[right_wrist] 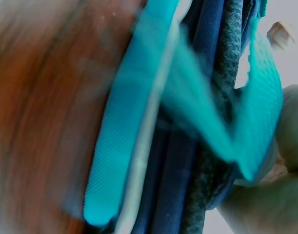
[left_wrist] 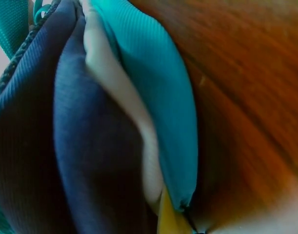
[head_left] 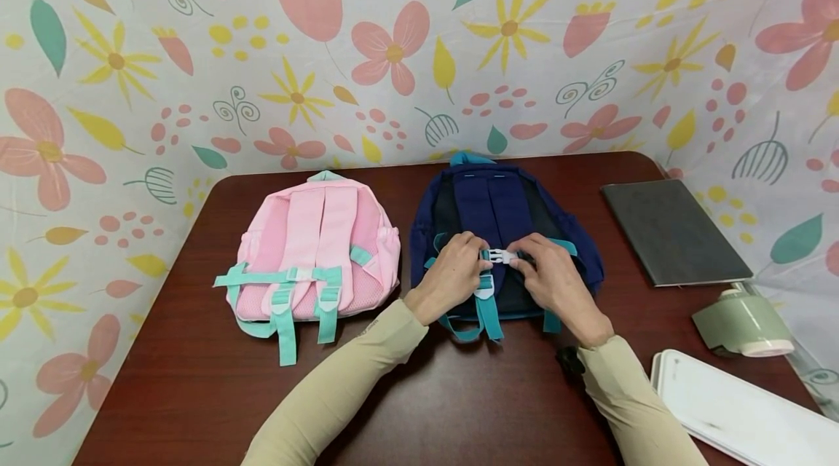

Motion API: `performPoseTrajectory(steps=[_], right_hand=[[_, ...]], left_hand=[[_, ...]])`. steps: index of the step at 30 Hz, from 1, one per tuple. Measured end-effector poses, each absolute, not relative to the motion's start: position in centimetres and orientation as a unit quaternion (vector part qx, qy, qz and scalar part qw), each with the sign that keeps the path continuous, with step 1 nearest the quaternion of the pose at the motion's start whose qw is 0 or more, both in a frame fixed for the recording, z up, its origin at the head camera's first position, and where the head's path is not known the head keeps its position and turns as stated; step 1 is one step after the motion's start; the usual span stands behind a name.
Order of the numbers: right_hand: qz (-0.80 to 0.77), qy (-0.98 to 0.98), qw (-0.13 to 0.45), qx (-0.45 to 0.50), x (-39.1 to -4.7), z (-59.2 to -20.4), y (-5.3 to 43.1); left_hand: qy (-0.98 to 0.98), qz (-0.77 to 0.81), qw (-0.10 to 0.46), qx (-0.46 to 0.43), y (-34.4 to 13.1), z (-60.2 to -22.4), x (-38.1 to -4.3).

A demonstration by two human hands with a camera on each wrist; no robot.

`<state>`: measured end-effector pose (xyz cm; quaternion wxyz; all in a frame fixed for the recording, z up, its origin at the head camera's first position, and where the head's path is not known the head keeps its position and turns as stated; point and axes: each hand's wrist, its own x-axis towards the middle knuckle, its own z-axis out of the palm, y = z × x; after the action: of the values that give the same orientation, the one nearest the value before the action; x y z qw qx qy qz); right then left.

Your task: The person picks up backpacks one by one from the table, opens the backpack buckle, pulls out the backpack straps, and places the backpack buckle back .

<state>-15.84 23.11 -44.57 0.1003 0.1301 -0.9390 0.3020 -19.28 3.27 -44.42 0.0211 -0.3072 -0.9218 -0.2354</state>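
A navy backpack [head_left: 429,207] with teal webbing straps lies on the table, its strap side up. Over its lower middle, a white side-release buckle [head_left: 499,256] spans the gap between the two hands. My left hand [head_left: 452,271] pinches the buckle's left end, and my right hand [head_left: 557,280] pinches its right end. Whether the two buckle halves are fully locked cannot be told. Just below hangs a white strap adjuster [head_left: 484,287] with loose teal webbing. The right wrist view shows a teal strap [right_wrist: 263,97] beside blurred fingers [right_wrist: 270,207]; the left wrist view shows only the bag's teal-trimmed edge [left_wrist: 158,92].
A pink backpack [head_left: 262,233] with mint straps lies to the left on the brown table [head_left: 419,393]. To the right are a dark flat notebook-like item [head_left: 675,233], a green cup-like object [head_left: 743,324] and a white flat panel [head_left: 741,408]. Flower-printed cloth [head_left: 393,116] hangs behind.
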Motion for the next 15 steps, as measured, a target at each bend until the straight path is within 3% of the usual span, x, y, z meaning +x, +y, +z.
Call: performPoseTrajectory(steps=[10,15], right_hand=[[0.289,-0.941,0.103,0.141,-15.68,-44.59,22.99],[0.28,-0.938,0.115,0.167,-15.66,-43.95,22.46]], left_hand=[[-0.915,-0.259,0.019,-0.309,3.21,-44.85,-19.32],[-0.927,-0.194,0.049,-0.316,3.25,-44.82,-19.21]])
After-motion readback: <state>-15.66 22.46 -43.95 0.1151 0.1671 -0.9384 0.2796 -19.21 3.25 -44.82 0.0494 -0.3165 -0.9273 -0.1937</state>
